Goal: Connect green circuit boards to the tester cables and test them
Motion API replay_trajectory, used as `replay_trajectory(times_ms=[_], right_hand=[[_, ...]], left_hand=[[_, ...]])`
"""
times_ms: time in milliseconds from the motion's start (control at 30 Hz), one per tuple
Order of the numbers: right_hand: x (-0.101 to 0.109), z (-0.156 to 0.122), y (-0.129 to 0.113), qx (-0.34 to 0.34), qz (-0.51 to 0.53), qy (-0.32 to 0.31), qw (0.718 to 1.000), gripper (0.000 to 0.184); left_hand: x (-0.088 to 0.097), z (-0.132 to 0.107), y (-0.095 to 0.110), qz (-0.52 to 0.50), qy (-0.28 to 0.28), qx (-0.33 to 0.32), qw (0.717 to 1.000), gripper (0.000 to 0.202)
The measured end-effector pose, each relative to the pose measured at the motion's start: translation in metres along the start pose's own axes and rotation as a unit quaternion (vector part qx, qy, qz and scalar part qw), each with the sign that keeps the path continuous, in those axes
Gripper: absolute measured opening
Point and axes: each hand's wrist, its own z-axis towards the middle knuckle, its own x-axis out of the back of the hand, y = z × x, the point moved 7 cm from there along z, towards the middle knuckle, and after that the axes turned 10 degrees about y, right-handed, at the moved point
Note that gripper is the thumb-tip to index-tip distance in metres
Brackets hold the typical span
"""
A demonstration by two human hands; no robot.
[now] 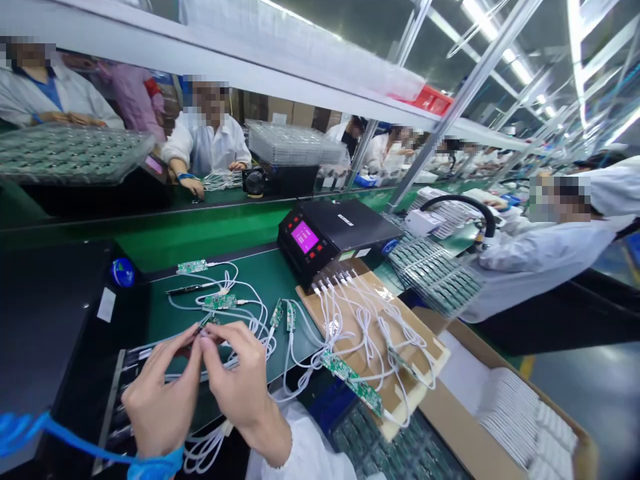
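The board [208, 321] is a small green circuit strip, held just above the bench [265, 273], down and to the left of the tester [330, 237]. Both hands meet on it. The left hand [163, 397] pinches one end between thumb and forefinger, and the right hand [235, 380] pinches the other end the same way, its other fingers curled in. Fingertips hide most of the board, so I cannot tell whether a plug is seated in it.

It looks light, stiff and thin, with bare parts on its face. It is probably best gripped by the long edges or the ends, not across the components, and never pulled by a lead. The white cables [253, 319] trailing beside it are limp and tangle easily, so one could drag the board.

Nearer the tester, more boards [220, 301] lie on the green mat among the looped leads. In front of the tester a cardboard sheet [311, 301] carries a fan of plugged cables and a longer board [353, 381]. To the tester's right stands a tray [435, 273] of boards, and further toward the camera an open carton [505, 407]. A blue strap [155, 467] circles the left wrist. Beyond the tester, people in white coats work along the line.
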Motion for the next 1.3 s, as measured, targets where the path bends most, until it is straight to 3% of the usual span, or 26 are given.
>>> replay_trajectory(times_ms=[233, 467, 700, 867, 1067, 1300], right_hand=[[0.01, 0.002, -0.003, 0.02, -0.004, 0.013, 1.0, 0.013], [0.013, 0.002, -0.015, 0.088, -0.028, 0.034, 0.995, 0.013], [0.013, -0.002, -0.021, 0.151, -0.06, 0.043, 0.986, 0.017], [0.014, 0.003, -0.023, 0.145, -0.04, 0.03, 0.988, 0.018], [0.014, 0.002, -0.021, 0.128, -0.03, 0.024, 0.991, 0.016], [0.011, -0.006, -0.019, 0.153, -0.058, 0.043, 0.986, 0.018]], left_hand=[[-0.011, -0.003, 0.002, -0.065, -0.038, 0.016, 0.997, 0.02], [-0.005, 0.003, 0.025, -0.063, -0.044, -0.082, 0.994, 0.013], [-0.004, -0.001, 0.039, -0.07, -0.031, -0.158, 0.984, 0.02], [-0.006, -0.002, 0.04, -0.077, -0.02, -0.161, 0.984, 0.021], [-0.004, -0.001, 0.028, -0.073, -0.007, -0.113, 0.991, 0.016], [-0.001, -0.003, 0.031, -0.085, -0.015, -0.142, 0.986, 0.017]])
